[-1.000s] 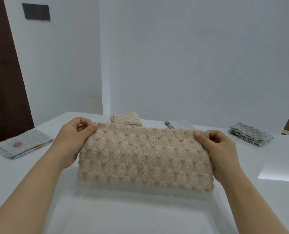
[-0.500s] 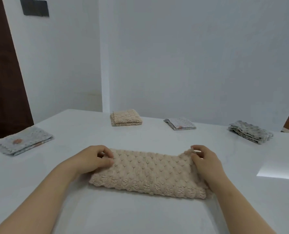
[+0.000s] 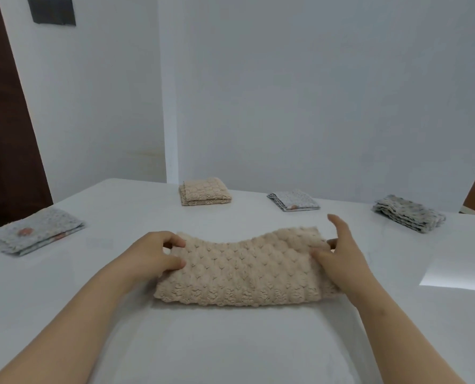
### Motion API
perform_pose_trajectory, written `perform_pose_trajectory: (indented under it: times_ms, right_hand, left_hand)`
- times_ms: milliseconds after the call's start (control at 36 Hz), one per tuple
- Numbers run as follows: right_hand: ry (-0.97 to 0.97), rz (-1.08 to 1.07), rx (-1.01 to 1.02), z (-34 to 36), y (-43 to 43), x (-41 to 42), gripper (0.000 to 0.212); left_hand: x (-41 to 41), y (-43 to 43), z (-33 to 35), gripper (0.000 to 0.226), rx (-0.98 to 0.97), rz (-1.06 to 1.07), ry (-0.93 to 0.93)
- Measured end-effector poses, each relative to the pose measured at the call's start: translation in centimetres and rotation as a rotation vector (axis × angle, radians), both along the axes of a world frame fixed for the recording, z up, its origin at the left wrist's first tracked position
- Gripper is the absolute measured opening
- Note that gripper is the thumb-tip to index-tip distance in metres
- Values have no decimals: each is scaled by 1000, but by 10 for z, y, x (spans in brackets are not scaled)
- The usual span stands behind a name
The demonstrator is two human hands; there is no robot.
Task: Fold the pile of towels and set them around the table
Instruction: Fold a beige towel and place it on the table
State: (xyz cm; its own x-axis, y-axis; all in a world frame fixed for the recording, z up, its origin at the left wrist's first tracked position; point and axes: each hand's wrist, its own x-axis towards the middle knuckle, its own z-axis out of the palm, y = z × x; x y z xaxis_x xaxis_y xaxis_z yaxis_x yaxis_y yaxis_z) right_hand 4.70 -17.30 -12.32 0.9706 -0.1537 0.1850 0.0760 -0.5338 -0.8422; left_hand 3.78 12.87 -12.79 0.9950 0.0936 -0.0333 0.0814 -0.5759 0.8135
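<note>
White walls are seen behind a white table [image 3: 230, 342]. Between the hands, a beige towel [image 3: 244, 270] is laid flat on it, folded over. Its left end is pinched by the curled fingers of the left hand [image 3: 156, 253]. Its right end is gripped between thumb and fingers of the right hand [image 3: 344, 259]. Well beyond the hands a second towel [image 3: 205, 192] is set, folded small, and far left of the left hand a grey towel [image 3: 34, 234].

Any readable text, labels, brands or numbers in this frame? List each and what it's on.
None readable.
The dark wall panel: blank.
The orange patch on the left grey towel: too blurred to tell whether it holds text.
The beige towel in front: no tag showing.
</note>
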Motion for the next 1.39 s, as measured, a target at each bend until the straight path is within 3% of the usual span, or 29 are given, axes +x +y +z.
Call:
perform_pose_trajectory:
  times_ms: [83,222,361,417,583,778,861,917,1000,1083,1139,1278,1389]
  right_hand:
    - [134,-1,-150,-3,-4,-3,70]
    - [300,-21,-321,-3,-3,-4,75]
    - [289,11,-148,-2,-4,-4,66]
    - [303,38,-113,2,-5,-7,65]
    - [421,121,-257,12,-5,-12,67]
    - [98,45,-111,19,1,-10,58]
    - [-57,37,20,27,14,-11,54]
    - [-114,60,84,33,26,-14,53]
    - [-159,103,147,38,47,-19,51]
    - [-180,170,192,38,71,-24,51]
    - [-163,248,201,35,85,-29,51]
    - [-34,500,185,25,103,-38,53]
    - [-41,469,194,19,101,-34,30]
  left_hand:
    - [-1,-11,-1,25,91,-4,-4]
    - [-9,-27,-3,39,674,12,-68]
    - [-13,-57,-5,62,563,-248,-201]
    - [-15,-66,-15,65,644,-331,-136]
    - [-22,-74,-28,55,859,-358,-22]
    - [-23,-79,-30,55,844,-329,-25]
    - [-21,-76,-25,53,750,-322,-67]
    - [-19,-74,-18,48,569,-242,-189]
    - [-16,-69,1,32,144,-33,-257]
    - [-14,-62,16,22,-481,64,-44]
    - [-15,-56,19,27,-769,66,94]
    - [-17,-48,19,36,-915,58,189]
    - [-16,-47,12,25,-703,34,125]
